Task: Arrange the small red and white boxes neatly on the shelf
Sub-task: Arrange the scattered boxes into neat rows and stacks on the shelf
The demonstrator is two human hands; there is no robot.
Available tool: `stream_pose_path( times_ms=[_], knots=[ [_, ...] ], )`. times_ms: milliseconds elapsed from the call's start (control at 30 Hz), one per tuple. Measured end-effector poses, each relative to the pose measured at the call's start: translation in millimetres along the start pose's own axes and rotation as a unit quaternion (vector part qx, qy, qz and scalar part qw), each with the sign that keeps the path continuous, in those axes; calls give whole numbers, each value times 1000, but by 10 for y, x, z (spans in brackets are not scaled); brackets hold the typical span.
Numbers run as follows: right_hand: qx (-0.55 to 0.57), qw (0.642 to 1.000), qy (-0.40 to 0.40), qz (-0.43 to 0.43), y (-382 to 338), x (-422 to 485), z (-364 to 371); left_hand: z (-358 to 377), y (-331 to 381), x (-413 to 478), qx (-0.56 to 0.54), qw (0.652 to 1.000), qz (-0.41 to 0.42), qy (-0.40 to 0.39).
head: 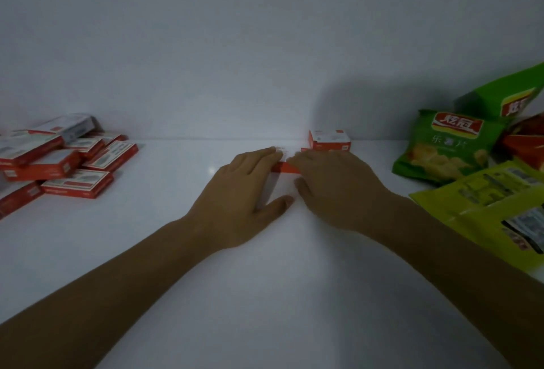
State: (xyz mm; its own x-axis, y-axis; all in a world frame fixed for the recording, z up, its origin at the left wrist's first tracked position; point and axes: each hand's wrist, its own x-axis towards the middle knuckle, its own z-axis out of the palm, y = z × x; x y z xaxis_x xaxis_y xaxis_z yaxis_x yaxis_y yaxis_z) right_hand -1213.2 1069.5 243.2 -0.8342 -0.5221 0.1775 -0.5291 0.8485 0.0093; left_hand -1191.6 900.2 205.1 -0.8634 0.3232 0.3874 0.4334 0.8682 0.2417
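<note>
A loose pile of several small red and white boxes (63,156) lies at the left of the white shelf (164,221). One red and white box (329,139) stands against the back wall at centre right. In front of it lies another red and white box (285,167), mostly hidden under my fingers. My left hand (241,192) and my right hand (332,189) rest flat on it side by side, fingers pressed on its top and edges.
Green snack bags (444,145) and a yellow-green pouch (485,206) lie at the right of the shelf, with a red packet (524,139) behind them. The white back wall (235,59) rises right behind the standing box.
</note>
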Motion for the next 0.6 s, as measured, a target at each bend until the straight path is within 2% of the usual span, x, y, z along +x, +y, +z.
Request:
stream_pose_path(
  times_ms=[233,600],
  knots=[
    [-27,998,35,34,209,258,311,-12,-40,-14,24,1000,-19,6],
    [47,992,56,99,285,281,394,29,-64,0,3,999,-32,-13]
  ],
)
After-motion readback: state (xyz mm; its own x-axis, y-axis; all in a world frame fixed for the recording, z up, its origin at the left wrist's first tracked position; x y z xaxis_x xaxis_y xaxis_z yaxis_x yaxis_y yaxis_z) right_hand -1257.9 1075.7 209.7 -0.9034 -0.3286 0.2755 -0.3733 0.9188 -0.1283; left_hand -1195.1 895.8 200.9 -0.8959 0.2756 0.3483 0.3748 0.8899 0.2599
